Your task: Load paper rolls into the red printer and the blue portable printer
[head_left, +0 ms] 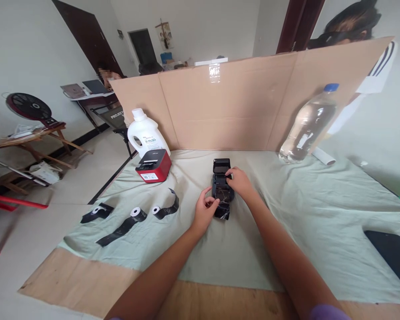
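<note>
A small black label printer (222,183) stands with its lid up in the middle of the pale green cloth (286,222). A black strip of tape (222,211) hangs out of its front. My left hand (205,210) pinches the tape's near end at the printer's left side, fingers closed. My right hand (239,181) rests on the printer's right side, fingers curled on its body. Three black tape rolls (133,216) with white cores lie partly unrolled to the left.
A red and black printer (153,166) and a white jug (146,133) stand at the back left. A clear water bottle (308,125) leans on the cardboard wall (240,102). A black flat object (393,255) lies at the right edge. Another person's head shows behind the cardboard.
</note>
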Available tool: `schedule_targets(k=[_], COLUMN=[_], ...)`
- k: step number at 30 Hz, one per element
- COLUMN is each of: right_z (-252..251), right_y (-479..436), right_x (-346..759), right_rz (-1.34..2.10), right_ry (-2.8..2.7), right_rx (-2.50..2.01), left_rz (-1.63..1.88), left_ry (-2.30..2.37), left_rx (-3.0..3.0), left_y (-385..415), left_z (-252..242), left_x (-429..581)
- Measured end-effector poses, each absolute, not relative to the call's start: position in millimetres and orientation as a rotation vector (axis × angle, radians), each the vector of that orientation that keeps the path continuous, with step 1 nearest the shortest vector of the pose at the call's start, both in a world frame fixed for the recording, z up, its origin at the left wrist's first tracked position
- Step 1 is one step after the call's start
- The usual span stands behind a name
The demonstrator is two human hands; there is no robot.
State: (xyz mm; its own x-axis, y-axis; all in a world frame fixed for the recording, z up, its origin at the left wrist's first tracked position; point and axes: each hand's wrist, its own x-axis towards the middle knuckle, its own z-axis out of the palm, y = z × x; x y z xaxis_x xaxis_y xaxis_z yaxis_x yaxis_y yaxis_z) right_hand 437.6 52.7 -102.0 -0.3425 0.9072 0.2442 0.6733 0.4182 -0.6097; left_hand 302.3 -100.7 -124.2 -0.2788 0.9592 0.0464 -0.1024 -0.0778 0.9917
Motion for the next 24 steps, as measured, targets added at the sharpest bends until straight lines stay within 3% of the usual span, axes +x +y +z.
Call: schedule_targets(k=[7, 13, 24], right_z=[-108.2, -109.0, -81.1], right_y=[53.1, 59.3, 42.4], right_x=[434.2, 434.2, 456.1], right_rz=[0.581, 0.848, 0.84], right_ry=[-1.926, -1.741, -2.097], right_rx=[-1.31, -1.148, -1.082], left_rz=[1.493, 1.397, 1.276], left_ry=[1.295, 1.337, 1.416], left_rx=[1.062, 1.184, 1.271], left_y=[-101.1, -103.2, -108.0], left_z=[-122.8, -127.9, -132.9], left_x=[303.1, 301.7, 300.4])
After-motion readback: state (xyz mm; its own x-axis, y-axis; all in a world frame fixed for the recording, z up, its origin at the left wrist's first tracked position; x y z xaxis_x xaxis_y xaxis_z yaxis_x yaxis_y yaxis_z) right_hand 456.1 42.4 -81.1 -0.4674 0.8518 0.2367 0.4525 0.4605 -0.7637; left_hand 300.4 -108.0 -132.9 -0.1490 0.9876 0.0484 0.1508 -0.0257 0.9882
